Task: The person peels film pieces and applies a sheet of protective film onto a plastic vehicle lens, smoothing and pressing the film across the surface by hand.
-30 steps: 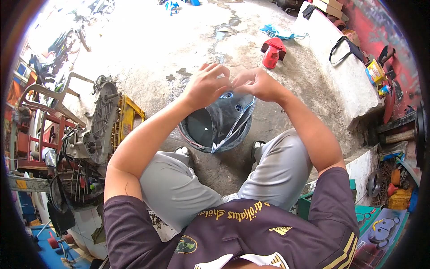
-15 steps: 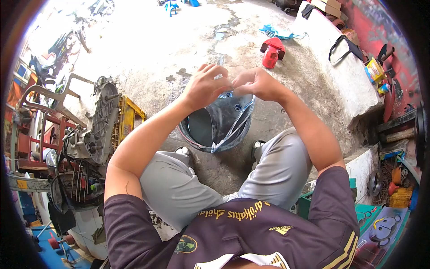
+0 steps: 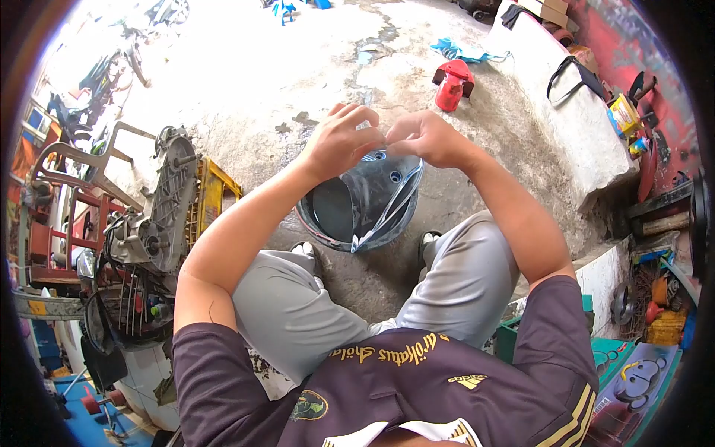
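Observation:
Between my knees stands a dark bucket [image 3: 324,237] with liquid in it. A dark, glossy plastic body panel [image 3: 372,190], like a motorcycle fairing, leans in it at a slant, with round holes near its upper end. My left hand [image 3: 344,141] curls its fingers at the panel's upper left end. Close beside it, my right hand [image 3: 432,139] pinches the upper right end with bent fingers. The fingertips of both hands nearly meet, and they partly hide the panel's top edge.
A red plastic part [image 3: 452,86] and a light-blue cloth [image 3: 462,52] lie on the concrete floor ahead. On the left, a metal engine case [image 3: 175,194] stands by a yellow crate [image 3: 216,190]. A white ledge [image 3: 562,112] runs along the right, with a black strap on it.
Both hands and the panel stay almost exactly in place. The view has shifted very slightly.

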`<state>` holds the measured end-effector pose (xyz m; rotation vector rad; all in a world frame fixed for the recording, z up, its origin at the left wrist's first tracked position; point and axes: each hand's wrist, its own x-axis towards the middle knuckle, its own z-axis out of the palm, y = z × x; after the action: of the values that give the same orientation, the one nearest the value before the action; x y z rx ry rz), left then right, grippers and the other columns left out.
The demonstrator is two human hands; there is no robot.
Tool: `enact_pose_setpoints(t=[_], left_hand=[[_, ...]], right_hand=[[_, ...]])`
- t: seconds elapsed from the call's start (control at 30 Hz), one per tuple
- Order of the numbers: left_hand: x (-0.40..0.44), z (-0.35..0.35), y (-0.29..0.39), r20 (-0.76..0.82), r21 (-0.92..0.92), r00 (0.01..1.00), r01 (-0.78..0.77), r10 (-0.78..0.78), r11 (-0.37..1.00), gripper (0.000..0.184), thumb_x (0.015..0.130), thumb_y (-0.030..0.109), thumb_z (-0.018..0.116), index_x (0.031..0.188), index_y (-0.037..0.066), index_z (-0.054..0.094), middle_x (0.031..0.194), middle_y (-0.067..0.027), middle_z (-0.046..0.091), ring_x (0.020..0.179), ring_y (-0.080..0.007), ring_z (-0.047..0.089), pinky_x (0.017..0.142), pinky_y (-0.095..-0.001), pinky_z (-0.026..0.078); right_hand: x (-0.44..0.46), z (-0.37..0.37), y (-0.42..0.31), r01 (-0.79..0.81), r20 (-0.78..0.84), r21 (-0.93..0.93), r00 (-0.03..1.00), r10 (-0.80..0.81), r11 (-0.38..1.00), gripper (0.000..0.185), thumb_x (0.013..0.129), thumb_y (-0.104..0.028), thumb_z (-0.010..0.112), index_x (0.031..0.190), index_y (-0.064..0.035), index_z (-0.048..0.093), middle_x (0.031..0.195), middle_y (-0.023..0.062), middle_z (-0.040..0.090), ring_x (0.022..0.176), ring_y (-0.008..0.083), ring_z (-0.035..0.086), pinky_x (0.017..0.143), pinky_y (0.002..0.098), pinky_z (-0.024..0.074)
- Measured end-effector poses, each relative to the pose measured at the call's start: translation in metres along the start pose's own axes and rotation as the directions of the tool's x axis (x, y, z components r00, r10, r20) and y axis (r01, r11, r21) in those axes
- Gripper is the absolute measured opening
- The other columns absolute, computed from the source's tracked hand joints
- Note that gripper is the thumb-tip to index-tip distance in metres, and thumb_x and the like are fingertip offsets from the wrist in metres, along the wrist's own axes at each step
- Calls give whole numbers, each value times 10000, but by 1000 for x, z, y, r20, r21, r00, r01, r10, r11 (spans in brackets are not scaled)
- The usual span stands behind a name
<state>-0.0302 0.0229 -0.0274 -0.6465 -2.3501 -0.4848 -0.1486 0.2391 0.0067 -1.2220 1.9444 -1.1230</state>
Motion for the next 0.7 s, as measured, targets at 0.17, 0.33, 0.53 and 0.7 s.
enact_pose_setpoints(t=[0.17,0.33,0.53,0.7], left_hand=[[0,1,-2,-1,-9,1000,-1,1,1000,173,796,162,818,947,191,737,1076,-21,637,1038,-243,627,951,-421,460],[2,0,1,-1,-19,1000,17,-17,1000,164,816,204,812,966,191,747,1076,-21,647,1041,-241,627,954,-418,457],[1,-1,4,22,-121,976,216,-215,969,132,868,201,790,987,149,772,1057,-55,680,1031,-270,648,948,-423,492],[3,1,4,314,-345,765,644,-562,683,220,943,253,768,1067,72,781,1004,-82,755,973,-207,699,908,-372,530]], right_hand=[[0,2,3,44,-20,39,999,-43,998,133,873,-74,769,984,-1,779,883,74,769,832,120,674,796,298,525],[-1,1,1,41,-22,-2,999,-41,999,122,881,-70,767,976,6,775,881,81,768,828,122,679,789,297,530],[-2,1,-2,-9,-61,28,998,11,1000,123,896,-81,769,963,21,764,868,82,762,830,130,681,789,303,539],[0,4,3,33,-186,27,982,-27,999,167,871,-102,799,966,29,759,1011,90,754,908,153,697,844,319,546]])
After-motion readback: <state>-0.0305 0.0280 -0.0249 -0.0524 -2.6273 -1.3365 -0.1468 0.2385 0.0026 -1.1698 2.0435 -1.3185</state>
